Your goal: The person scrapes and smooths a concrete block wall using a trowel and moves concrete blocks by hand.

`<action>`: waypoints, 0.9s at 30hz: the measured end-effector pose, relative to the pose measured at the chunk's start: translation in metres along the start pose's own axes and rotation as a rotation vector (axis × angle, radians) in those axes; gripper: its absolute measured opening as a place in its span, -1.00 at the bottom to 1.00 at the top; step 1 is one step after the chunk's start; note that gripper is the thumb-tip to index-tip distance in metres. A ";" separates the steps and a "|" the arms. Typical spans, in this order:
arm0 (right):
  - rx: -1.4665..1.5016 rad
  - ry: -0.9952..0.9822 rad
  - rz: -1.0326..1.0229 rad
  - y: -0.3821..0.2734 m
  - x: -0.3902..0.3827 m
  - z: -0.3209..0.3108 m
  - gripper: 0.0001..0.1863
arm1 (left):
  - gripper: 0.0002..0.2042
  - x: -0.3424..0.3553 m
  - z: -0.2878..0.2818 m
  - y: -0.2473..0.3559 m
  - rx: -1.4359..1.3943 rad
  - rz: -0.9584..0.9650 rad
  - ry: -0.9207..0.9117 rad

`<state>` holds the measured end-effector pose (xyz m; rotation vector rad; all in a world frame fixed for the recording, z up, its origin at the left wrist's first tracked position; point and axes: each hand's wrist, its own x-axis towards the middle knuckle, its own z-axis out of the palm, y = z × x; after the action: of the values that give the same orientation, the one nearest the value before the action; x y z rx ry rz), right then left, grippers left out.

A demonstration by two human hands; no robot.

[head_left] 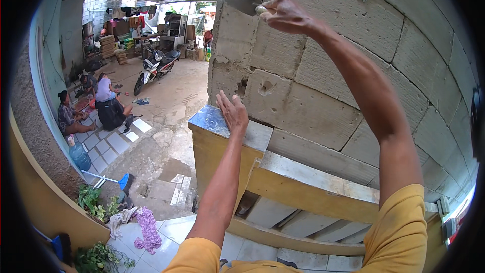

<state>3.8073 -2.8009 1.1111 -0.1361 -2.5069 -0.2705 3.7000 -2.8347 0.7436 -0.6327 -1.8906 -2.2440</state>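
High up in front of me, my right hand (284, 15) is closed round the handle of a trowel (243, 2). The trowel's grey blade points left, over the cement strip at the end of a block wall (323, 60); whether it touches the surface I cannot tell. Lower down, my left hand (233, 113) rests with fingers stretched out on the tiled top of a yellow pillar (209, 120), beside the wall. Nothing shows in that hand. A hole and rough patches mark the blocks just above it.
A low yellow railing wall (313, 184) runs right from the pillar. Several people sit on the tiled floor (108, 146) at left. A motorbike (156, 65) stands farther back. A blue broom (125, 181), a water jug (80, 156), plants (91, 199) and a purple cloth (147, 230) lie lower left.
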 end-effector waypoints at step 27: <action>-0.073 0.346 0.288 0.142 -0.239 -0.166 -0.42 | -0.29 -0.006 0.006 0.003 0.044 0.089 0.027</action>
<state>4.1173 -2.7078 1.1265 -0.4377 -2.1033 -0.2434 3.7080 -2.8304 0.7449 -0.6629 -1.8550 -2.1399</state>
